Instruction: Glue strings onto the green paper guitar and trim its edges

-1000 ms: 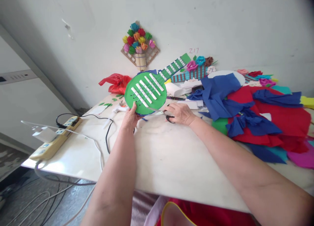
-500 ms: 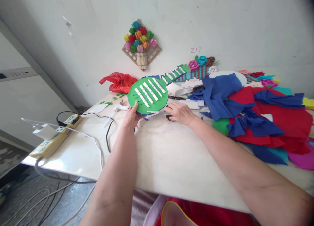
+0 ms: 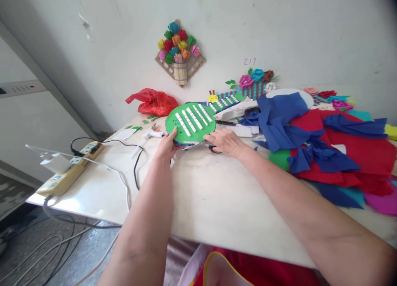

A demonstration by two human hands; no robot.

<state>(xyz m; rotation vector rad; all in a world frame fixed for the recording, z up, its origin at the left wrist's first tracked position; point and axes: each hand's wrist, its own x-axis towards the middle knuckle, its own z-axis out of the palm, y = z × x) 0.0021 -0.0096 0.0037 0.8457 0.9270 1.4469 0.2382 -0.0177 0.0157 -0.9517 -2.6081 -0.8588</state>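
Observation:
A green guitar-shaped piece [image 3: 190, 133] with white strips and a blue edge is held over the table, its neck pointing to the back right. My left hand [image 3: 169, 144] grips the lower left rim, thumb on top and fingers beneath. At the lower right rim is my right hand [image 3: 225, 141], its fingers closed on scissors. The black handle [image 3: 214, 149] of the scissors shows under that hand; the blades are mostly hidden below the green piece.
Blue cloth [image 3: 281, 116] and red cloth [image 3: 369, 149] are heaped at the right. A power strip [image 3: 66, 174] with cables lies left. Behind are a red plastic bag [image 3: 155, 103], a white glue gun [image 3: 153, 134] and paper flowers [image 3: 246, 81].
The green piece has tilted flatter and its neck has dropped lower. The scissor blades, visible before along its lower edge, are now mostly hidden under it. My right fingertips have reached the rim.

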